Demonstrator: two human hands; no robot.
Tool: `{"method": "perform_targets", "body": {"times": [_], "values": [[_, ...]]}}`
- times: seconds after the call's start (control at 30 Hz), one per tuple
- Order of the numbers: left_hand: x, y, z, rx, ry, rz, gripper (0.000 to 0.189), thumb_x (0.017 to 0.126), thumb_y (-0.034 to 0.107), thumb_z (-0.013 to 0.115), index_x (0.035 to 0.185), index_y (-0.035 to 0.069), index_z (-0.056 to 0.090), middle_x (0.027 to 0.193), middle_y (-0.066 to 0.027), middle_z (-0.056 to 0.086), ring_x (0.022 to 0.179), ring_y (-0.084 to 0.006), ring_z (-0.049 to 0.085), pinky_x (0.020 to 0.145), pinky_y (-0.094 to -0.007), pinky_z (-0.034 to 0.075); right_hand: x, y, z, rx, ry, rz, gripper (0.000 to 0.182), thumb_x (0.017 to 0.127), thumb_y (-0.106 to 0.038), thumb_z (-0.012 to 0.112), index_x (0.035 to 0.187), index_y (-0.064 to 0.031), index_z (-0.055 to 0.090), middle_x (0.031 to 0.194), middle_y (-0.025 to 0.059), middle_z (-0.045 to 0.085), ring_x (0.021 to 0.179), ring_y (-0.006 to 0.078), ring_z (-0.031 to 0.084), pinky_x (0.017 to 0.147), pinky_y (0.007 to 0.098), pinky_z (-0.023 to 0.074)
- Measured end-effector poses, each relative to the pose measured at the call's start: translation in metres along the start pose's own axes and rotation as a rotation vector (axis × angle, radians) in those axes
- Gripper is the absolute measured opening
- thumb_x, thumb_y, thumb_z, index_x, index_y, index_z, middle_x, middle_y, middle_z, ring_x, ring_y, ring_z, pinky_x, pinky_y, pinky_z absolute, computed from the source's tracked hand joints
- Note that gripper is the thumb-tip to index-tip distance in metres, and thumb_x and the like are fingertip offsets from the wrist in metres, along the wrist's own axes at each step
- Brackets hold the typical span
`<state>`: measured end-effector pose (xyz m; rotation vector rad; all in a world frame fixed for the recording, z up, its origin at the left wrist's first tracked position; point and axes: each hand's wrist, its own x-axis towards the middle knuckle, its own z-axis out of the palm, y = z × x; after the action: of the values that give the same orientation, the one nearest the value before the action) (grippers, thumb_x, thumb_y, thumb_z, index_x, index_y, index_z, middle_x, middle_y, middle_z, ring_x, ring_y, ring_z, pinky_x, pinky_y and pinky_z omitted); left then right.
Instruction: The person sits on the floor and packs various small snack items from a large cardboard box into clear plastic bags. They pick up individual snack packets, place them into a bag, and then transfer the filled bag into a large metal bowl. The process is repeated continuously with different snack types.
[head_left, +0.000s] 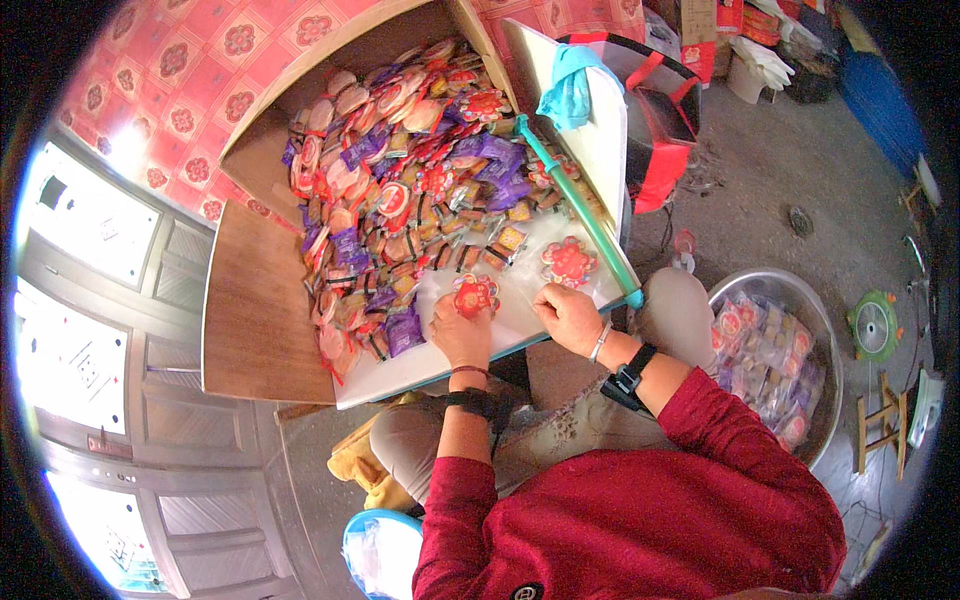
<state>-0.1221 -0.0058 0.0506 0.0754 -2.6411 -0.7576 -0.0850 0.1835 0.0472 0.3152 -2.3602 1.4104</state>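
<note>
My left hand (459, 334) grips a red flower-shaped packet (477, 295) with a colourful scalloped rim, above the white board (442, 289). My right hand (571, 318) is at the board's front edge, its fingers curled in; whether they pinch anything is hidden. Just beyond it lies a second red flower-shaped packet (568, 262), on or inside clear plastic film (529, 259). A large heap of small wrapped packets (397, 187) fills the board's far side, among them purple sachets (405, 328) and round pale discs in clear wrap.
Cardboard walls (259, 142) and a brown panel (259, 307) enclose the heap. A green tube (581, 206) runs along the right edge, beside an upright white panel (604, 142) with a blue cloth (570, 86). At right stands a metal basin (831, 360) of filled clear bags (765, 352).
</note>
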Motion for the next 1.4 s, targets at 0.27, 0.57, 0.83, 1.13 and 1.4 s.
{"method": "perform_targets", "body": {"times": [0.27,0.57,0.83,1.13,1.4], "values": [[-0.004,-0.020,0.013,-0.527,0.013,-0.161,0.037,0.070,0.013,0.072,0.097,-0.001,0.050,0.085,-0.0106,0.060,0.076,-0.0221,0.059,0.070,-0.0327,0.048,0.000,-0.001,0.003,-0.012,0.002,-0.010,0.007,0.078,-0.009,0.057,0.078,-0.0046,0.053,0.074,0.0149,0.059,0.071,0.0341,0.059,0.061,0.0411,0.0468],[-0.016,0.019,-0.033,-1.140,-0.306,-0.474,0.026,0.081,0.020,0.065,0.093,-0.001,0.057,0.083,-0.0056,0.062,0.065,-0.0104,0.056,0.056,-0.0220,0.044,0.000,0.004,0.003,-0.027,0.011,0.018,0.006,0.079,-0.006,0.058,0.078,-0.0036,0.053,0.072,0.0142,0.057,0.067,0.0302,0.059,0.058,0.0360,0.0459],[-0.028,0.022,-0.025,-0.880,-0.549,-0.405,0.027,0.081,0.026,0.065,0.074,0.004,0.050,0.061,0.0027,0.049,0.050,-0.0059,0.042,0.043,-0.0205,0.033,0.001,-0.004,0.000,0.028,-0.002,0.075,0.008,0.079,-0.012,0.058,0.079,-0.0047,0.054,0.075,0.0160,0.059,0.072,0.0354,0.059,0.063,0.0412,0.0471],[-0.030,0.034,-0.014,-0.992,-0.597,-0.444,0.018,0.086,0.018,0.058,0.080,0.002,0.051,0.066,-0.0026,0.056,0.052,-0.0088,0.050,0.046,-0.0220,0.042,0.001,-0.008,-0.003,0.027,-0.094,-0.013,0.009,0.079,-0.014,0.058,0.080,-0.0055,0.054,0.076,0.0149,0.059,0.072,0.0339,0.059,0.062,0.0404,0.0468],[-0.038,0.047,0.003,-1.145,-0.607,-0.580,0.022,0.091,0.020,0.051,0.098,-0.002,0.049,0.077,-0.0088,0.062,0.065,-0.0176,0.062,0.061,-0.0306,0.055,-0.004,-0.006,-0.001,0.048,-0.183,-0.041,0.009,0.079,-0.012,0.057,0.078,-0.0061,0.050,0.077,0.0128,0.059,0.073,0.0330,0.059,0.061,0.0401,0.0468]]}}
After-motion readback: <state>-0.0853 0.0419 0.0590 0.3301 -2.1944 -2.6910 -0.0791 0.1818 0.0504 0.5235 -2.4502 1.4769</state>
